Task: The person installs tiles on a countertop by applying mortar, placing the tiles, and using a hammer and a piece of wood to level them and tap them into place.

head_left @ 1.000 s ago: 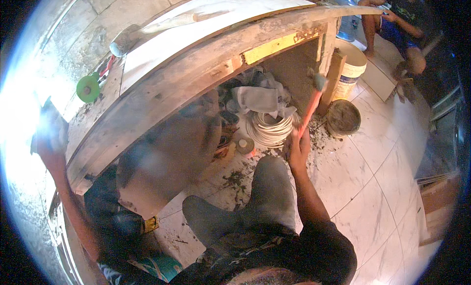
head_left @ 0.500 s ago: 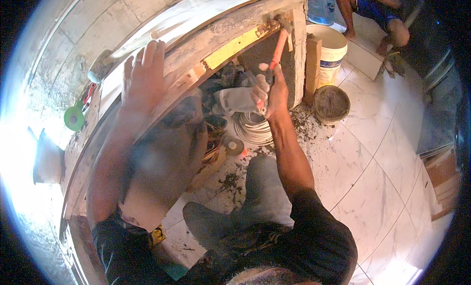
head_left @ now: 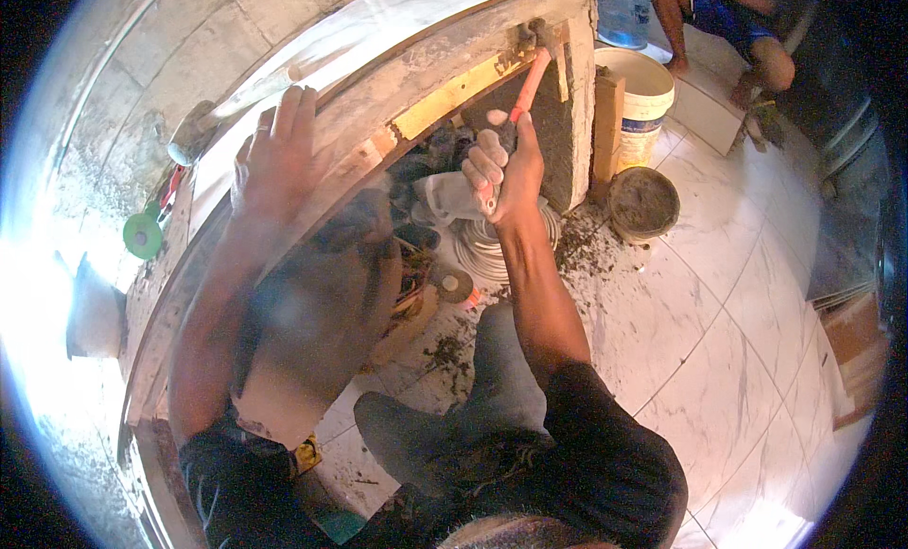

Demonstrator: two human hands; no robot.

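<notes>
My left hand (head_left: 274, 171) lies on the upper edge of the curved counter beside its white top (head_left: 407, 5), fingers stretched out. My right hand (head_left: 506, 171) grips a hammer with an orange-red handle (head_left: 530, 86); its dark head sits against the underside of the wooden beam (head_left: 397, 76), at the right end of a yellow strip (head_left: 435, 104). Below lie a coil of white cable (head_left: 473, 242) and a grey cloth bundle (head_left: 435, 194). On the counter's left are a mallet (head_left: 184, 142) and a green disc-shaped thing (head_left: 142, 233).
A white bucket (head_left: 643, 95) and a mortar-filled bowl (head_left: 643, 204) stand right. Another person (head_left: 709, 19) crouches behind by a blue water jug (head_left: 619, 19) and a loose tile (head_left: 709, 114). Dirt (head_left: 577, 246) litters the tiled floor (head_left: 709, 360). My knees show below.
My left hand has moved from the far left onto the counter edge. My right hand with the hammer has risen leftward to the beam, then lowered slightly. The view has shifted.
</notes>
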